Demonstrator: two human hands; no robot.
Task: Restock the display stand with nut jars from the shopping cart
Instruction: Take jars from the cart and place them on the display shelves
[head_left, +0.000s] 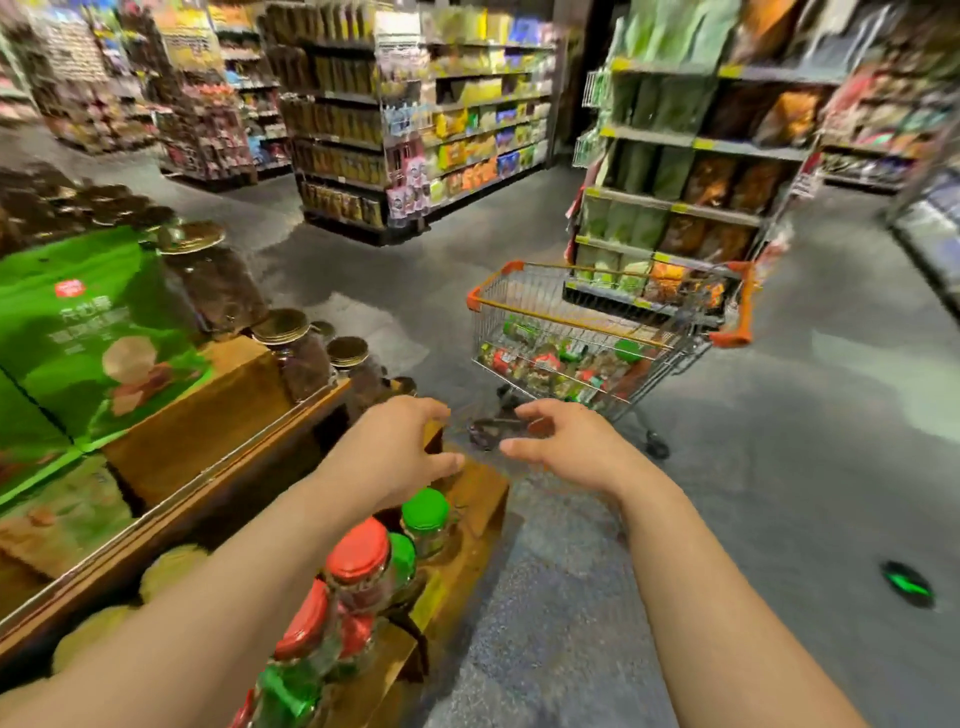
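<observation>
Wooden display stand (467, 525) — red- and green-lidded nut jars (358, 566) on it.

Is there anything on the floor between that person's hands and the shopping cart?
Nothing but bare grey floor separates the empty hands, left and right, from the cart of jars in the head view.

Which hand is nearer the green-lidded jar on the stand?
Left. The left hand hovers just above the green-lidded jar; the right hand is off to its right, over the floor.
</observation>
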